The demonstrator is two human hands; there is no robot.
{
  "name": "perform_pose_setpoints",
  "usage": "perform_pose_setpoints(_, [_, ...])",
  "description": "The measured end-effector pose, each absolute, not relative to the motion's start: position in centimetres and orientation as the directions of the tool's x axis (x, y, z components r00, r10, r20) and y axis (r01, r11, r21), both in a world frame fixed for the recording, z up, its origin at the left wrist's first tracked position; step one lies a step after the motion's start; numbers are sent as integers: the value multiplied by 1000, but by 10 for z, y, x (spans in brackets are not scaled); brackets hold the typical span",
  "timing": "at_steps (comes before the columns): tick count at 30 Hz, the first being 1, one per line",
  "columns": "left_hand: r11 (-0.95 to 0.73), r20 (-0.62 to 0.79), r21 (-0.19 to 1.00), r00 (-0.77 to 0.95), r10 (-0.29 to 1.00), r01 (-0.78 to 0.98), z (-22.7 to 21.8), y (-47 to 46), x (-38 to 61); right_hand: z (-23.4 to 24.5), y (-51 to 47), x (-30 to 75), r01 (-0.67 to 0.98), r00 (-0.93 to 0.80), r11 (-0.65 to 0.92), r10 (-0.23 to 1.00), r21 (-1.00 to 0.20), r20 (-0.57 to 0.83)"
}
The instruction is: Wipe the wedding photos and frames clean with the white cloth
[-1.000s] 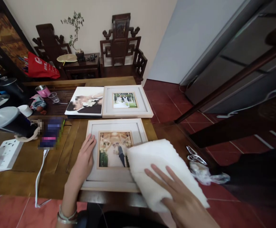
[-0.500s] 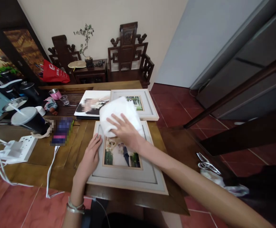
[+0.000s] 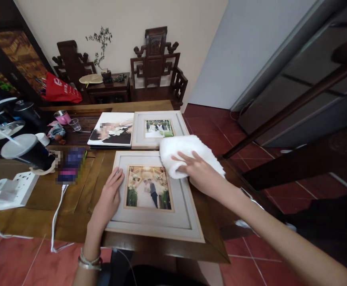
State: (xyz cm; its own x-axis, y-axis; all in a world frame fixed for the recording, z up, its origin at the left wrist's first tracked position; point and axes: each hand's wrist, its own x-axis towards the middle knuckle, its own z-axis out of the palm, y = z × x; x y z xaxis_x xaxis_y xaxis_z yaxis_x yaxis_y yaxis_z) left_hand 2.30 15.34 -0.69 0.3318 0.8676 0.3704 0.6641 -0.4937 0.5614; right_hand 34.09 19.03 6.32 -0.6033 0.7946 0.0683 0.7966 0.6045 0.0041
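Observation:
A picture frame (image 3: pixel 149 221) with a pale wide border and a wedding photo lies flat on the wooden table, close to me. My left hand (image 3: pixel 109 196) rests on its left edge, fingers stretched out over the border. Under my right hand (image 3: pixel 195 169) is a folded white cloth (image 3: pixel 197 151), gripped with the fingers over its top and a fold near the thumb. The cloth covers the frame's upper right corner and sticks out past its right side. Behind lies a second picture frame (image 3: pixel 177 123), its lower right corner also hidden by the cloth.
White photo album (image 3: pixel 110 129) sits beside the second frame. To the left are a phone (image 3: pixel 72 165) on a charging cable, a lidded cup with a straw (image 3: pixel 27 153), a power strip (image 3: pixel 21 188) and a pink mug (image 3: pixel 62 117). Wooden chairs (image 3: pixel 157 59) stand behind the table.
My right hand has moved the cloth rightward across the frame's top to its right corner, uncovering the upper part of the photo. My left hand stays on the left edge. The view shifted slightly.

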Motion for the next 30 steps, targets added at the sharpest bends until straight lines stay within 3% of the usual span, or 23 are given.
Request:
perform_pose_setpoints(8, [-486,381,560,313,870,671,-4,150,25,23,83,344,741,-636,650,760,-171,135])
perform_pose_setpoints(13, [-492,348,573,350,870,655,-1,152,23,31,69,344,737,-610,607,787,-298,93])
perform_pose_setpoints(23, [-467,307,573,352,884,673,4,154,24,55,195,334,853,-495,513,854,-97,161])
perform_pose_setpoints(26, [-444,299,576,329,896,686,5,155,25,50,181,333,836,-528,543,836,-80,150])
perform_pose_setpoints(30, [-441,309,589,315,897,677,2,155,26,35,115,336,781,-590,609,793,-143,155])
